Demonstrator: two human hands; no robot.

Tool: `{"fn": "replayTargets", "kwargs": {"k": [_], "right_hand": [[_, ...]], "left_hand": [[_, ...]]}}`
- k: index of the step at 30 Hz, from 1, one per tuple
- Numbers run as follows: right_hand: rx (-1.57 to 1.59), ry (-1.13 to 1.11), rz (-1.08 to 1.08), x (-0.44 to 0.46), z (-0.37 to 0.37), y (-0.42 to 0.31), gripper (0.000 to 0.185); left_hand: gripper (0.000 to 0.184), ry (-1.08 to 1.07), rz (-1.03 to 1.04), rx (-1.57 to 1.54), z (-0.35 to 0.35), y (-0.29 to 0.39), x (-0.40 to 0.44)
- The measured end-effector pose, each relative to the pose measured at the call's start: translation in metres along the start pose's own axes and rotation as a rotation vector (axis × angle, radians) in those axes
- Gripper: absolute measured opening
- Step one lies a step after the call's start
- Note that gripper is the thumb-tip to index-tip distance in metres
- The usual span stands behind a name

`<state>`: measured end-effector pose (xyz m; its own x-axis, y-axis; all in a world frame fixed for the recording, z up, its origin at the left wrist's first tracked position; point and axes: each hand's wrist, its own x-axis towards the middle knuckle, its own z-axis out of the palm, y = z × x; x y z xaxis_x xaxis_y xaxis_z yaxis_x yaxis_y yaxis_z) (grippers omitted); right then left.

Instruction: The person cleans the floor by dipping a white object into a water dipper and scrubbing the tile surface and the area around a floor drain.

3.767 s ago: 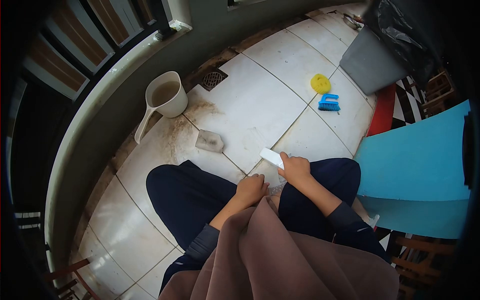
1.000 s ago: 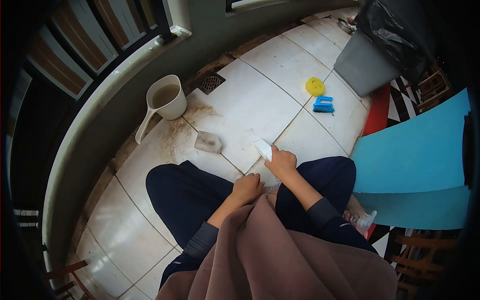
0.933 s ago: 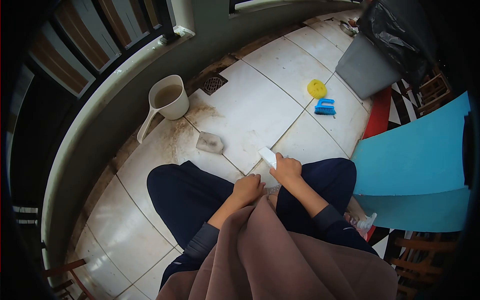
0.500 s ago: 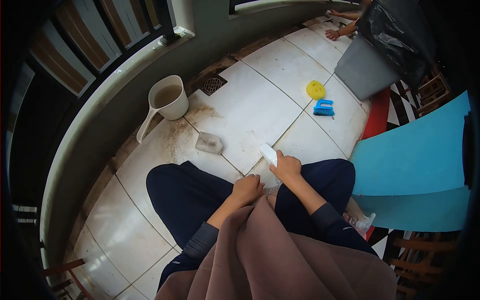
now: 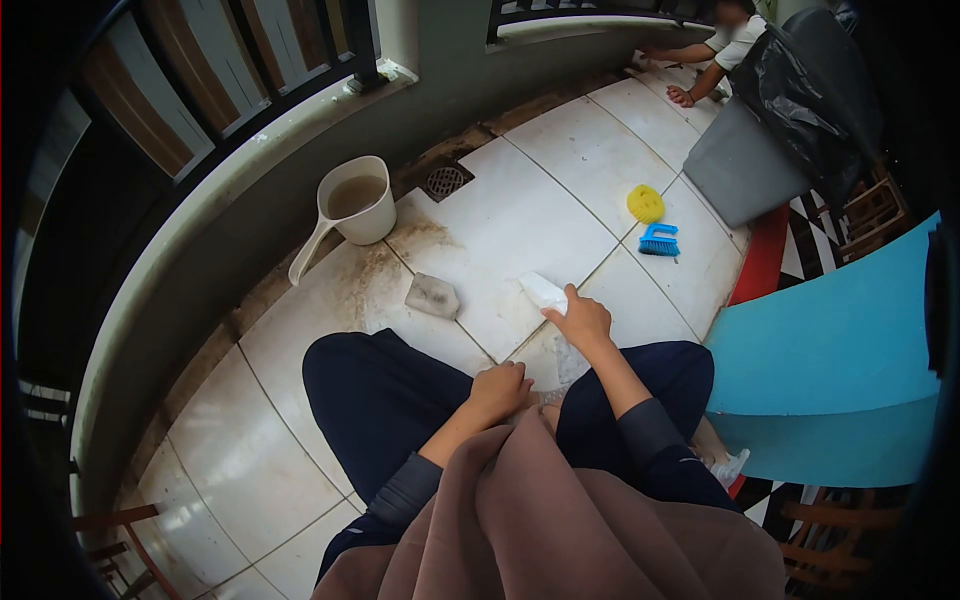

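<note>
My right hand (image 5: 583,318) is wrapped round a flat white piece (image 5: 543,292), whose far end lies over the tiled floor (image 5: 540,240). Between my knees rests my left hand (image 5: 501,391), its fingers curled; whether it holds anything is hidden. A worn greyish-white block (image 5: 432,296) lies on the floor ahead of my left knee. Beyond it stands a white dipper (image 5: 372,222) with murky water in it, beside brown stains. A blue brush (image 5: 658,239), bristles towards me, lies just below a yellow round sponge (image 5: 645,204).
A floor drain (image 5: 446,181) sits by the curved low wall (image 5: 255,215). At the upper right are a grey bin (image 5: 742,165) with a black bag and another person (image 5: 738,38) leaning towards the floor. A blue surface (image 5: 825,340) stands at my right.
The view has shifted slightly, and the other person's head and upper body now show beyond the bin. My right hand still grips the white piece, now turned more sideways. My left hand stays between my knees.
</note>
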<state>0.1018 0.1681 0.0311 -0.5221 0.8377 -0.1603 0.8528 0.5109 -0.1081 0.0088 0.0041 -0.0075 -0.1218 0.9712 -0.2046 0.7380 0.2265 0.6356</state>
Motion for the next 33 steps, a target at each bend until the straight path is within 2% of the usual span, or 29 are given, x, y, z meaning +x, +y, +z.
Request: {"fn": "replayTargets", "kwargs": {"k": [2,5,12,15,18,27,30,33], "right_hand": [[0.057,0.069,-0.001,-0.004,-0.008,0.011,0.057],[0.072,0.111,-0.092,-0.02,-0.005,0.031,0.052],[0.013,-0.037,-0.046,-0.035,0.018,0.023,0.037],[0.061,0.075,-0.054,-0.008,0.036,0.014,0.039],[0.091,0.078,-0.037,0.018,0.035,0.004,0.045],[-0.079,-0.053,-0.033,-0.036,0.014,0.031,0.044],[-0.068,-0.042,0.014,-0.02,0.022,0.03,0.045],[-0.047,0.06,0.022,0.01,0.028,0.025,0.045]], "left_hand": [[0.029,-0.019,-0.022,-0.022,-0.008,0.004,-0.004],[0.029,0.007,0.028,-0.028,-0.012,0.012,-0.002],[0.027,0.023,0.096,-0.001,0.001,0.011,0.005],[0.028,0.003,0.079,-0.001,0.001,0.011,0.006],[0.029,-0.009,0.046,-0.009,-0.004,0.013,0.007],[0.028,0.027,0.065,-0.007,-0.001,0.011,0.008],[0.027,0.019,0.089,-0.003,0.005,0.013,0.009],[0.026,0.027,0.107,0.009,0.008,0.011,0.008]]}}
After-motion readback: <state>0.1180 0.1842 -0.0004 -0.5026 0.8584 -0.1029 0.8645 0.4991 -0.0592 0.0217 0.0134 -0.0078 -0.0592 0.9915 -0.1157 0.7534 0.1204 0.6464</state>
